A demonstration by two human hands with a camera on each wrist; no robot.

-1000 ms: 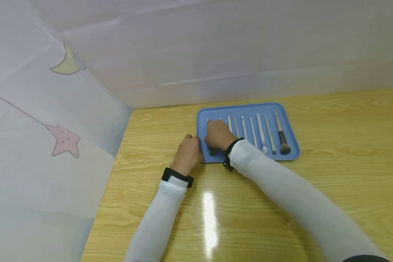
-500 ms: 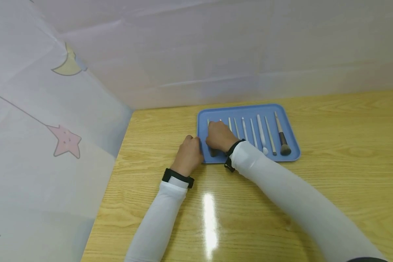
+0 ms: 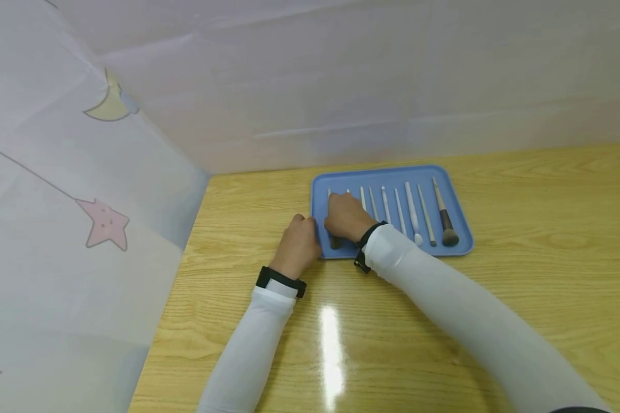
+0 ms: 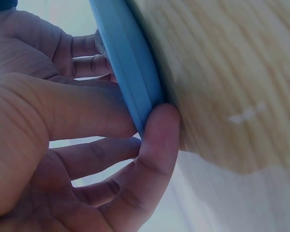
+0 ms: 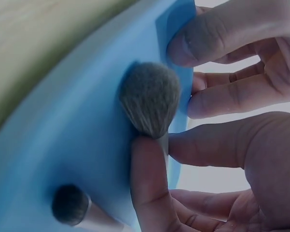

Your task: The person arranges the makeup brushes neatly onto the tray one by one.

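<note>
A: Where's it at, L to R?

B: Left hand (image 3: 297, 244) pinches the blue tray (image 3: 457, 221) at its near-left corner, thumb under the rim, fingers curled over. Tray sits toward the far edge of the surface (image 3: 522, 287), mid-way along.

A: And the right hand (image 3: 345, 217)?

B: Over the tray's left end, fingertips pinching the handle of a fluffy grey brush (image 5: 149, 99). Its head lies by the tray's near rim.

A: Done much?

B: I'd judge nearly. Approx. seven other brushes (image 3: 412, 211) already lie in a neat parallel row out to the right end, heads toward the near edge. This left one looks like the last being set straight; it isn't let go yet.

A: Look of it?

B: Soft rounded dome, dense grey bristles. A smaller dark brush (image 5: 70, 205) lies beside it.
</note>
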